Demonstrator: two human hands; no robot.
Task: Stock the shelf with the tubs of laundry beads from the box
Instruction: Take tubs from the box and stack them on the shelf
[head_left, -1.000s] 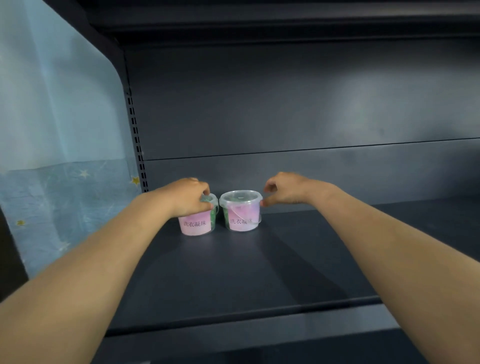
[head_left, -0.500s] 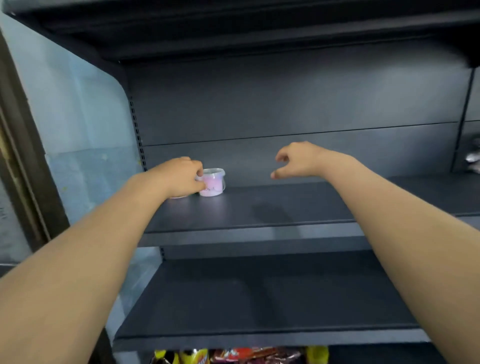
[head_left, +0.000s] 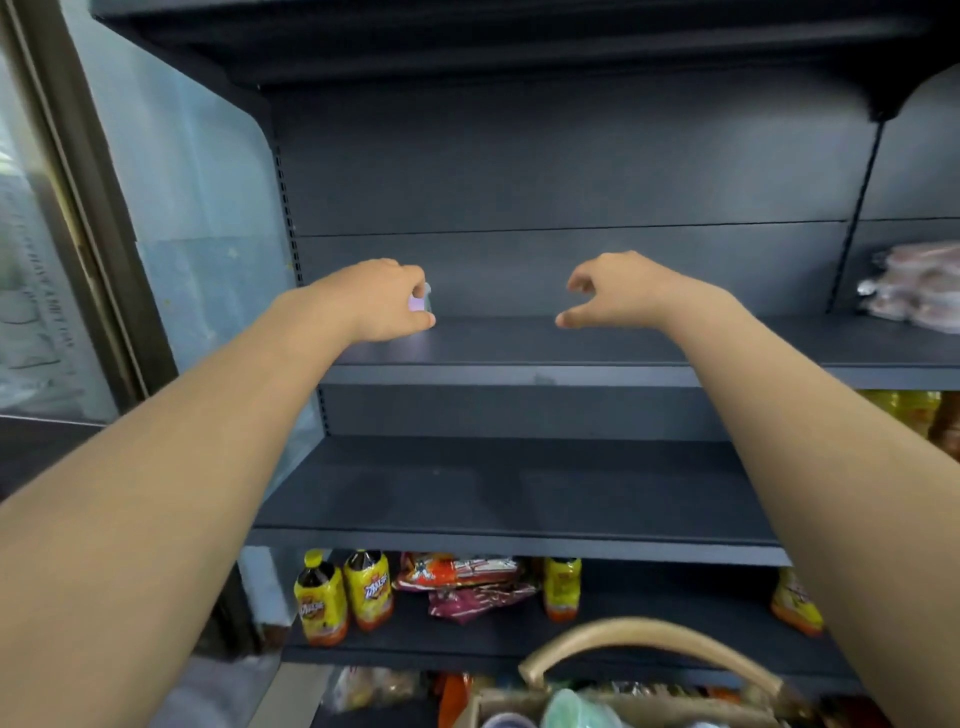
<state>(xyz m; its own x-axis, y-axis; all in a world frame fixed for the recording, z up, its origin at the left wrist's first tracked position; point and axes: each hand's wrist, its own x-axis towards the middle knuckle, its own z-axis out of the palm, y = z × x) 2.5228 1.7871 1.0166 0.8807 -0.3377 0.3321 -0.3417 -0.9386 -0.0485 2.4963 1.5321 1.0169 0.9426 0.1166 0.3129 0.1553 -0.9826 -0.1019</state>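
Head view. Bottom edge, right of centre: tan box with a curved handle (head_left: 654, 636), pale round lids (head_left: 571, 706) inside, blurred. Above it, on the lowest dark shelf: yellow-labelled bottles (head_left: 340, 597) and red snack packets (head_left: 462, 582). Mid-frame, the dark grey metal shelf (head_left: 519, 338) carries the small pink plastic tub of laundry beads (head_left: 418, 303), left of centre, mostly hidden behind the left hand (head_left: 374, 301). Fingers curled by it; gripping or merely in front, cannot tell. Right hand (head_left: 608, 293) hovers well apart, fingers loosely hooked, holding nothing. Far right: silver-wrapped packs (head_left: 914, 291).
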